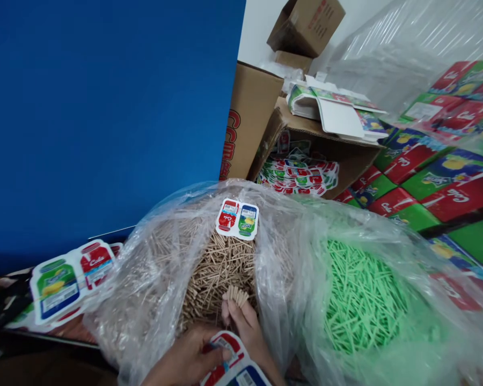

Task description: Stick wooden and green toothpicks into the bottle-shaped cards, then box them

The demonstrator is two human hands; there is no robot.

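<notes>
Clutching bundled sticks (pixel 238 294) — right hand (pixel 246 324), pinching a printed cutout (pixel 238 358) — left hand (pixel 193 352), loose brown sticks (pixel 225 265) beyond

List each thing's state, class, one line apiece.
Left hand, holding a card
Right hand, holding stick bundle
Brown bag, open
Green bag, open
Cardboard box, open, cards inside
Loose card, lying on brown sticks
Upper box, tilted
Colourful cartons, stacked

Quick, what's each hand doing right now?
Left hand: closed, holding a printed card under its thumb.
Right hand: closed, holding a bunch of tan sticks.
</notes>
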